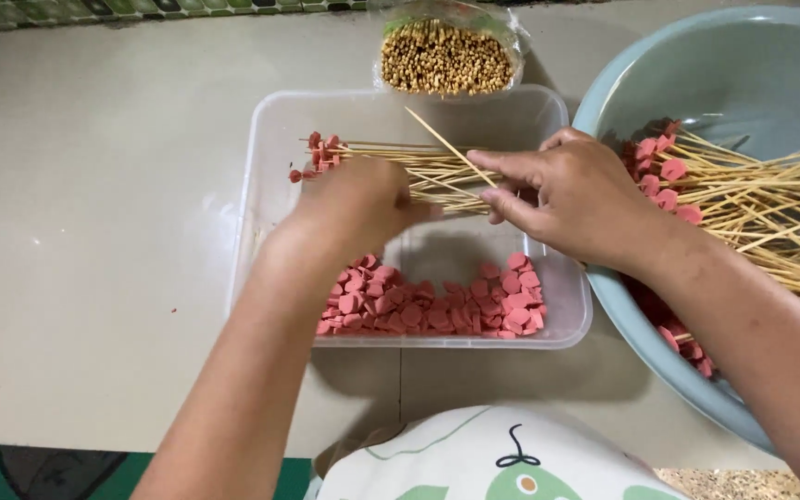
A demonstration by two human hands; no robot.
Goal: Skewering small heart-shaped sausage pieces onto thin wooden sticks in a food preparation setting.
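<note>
My left hand [356,206] grips a bundle of bamboo skewers [391,159] with pink slices threaded at their left tips, held over a clear plastic tub [266,120]. My right hand [574,196] pinches a single thin skewer [446,143] between thumb and fingers, its point angled up and left over the bundle. A heap of pink round sausage slices [437,301] lies along the tub's near side.
A pale blue basin [743,65] at the right holds several finished skewers [770,208] with pink slices. A plastic bag of bare skewers [446,56] stands end-on behind the tub. A patterned cloth [493,463] lies at the bottom, on a beige floor.
</note>
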